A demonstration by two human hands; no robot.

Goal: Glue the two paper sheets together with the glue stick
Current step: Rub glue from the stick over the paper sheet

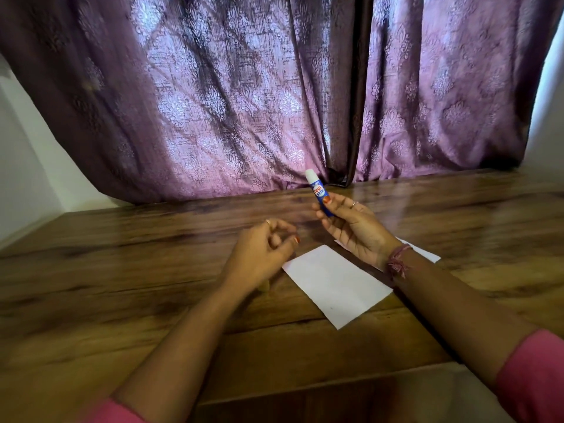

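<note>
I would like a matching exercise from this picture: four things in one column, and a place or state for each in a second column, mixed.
Things:
1. glue stick
2. nearer paper sheet
3. farther paper sheet
4. left hand

Places or states:
a. partly hidden behind the right hand
b. held up above the table, white tip upward
c. fingers loosely curled, holding nothing
d. flat on the wood between the two forearms

Pairs: 1-b, 2-d, 3-a, 4-c
</note>
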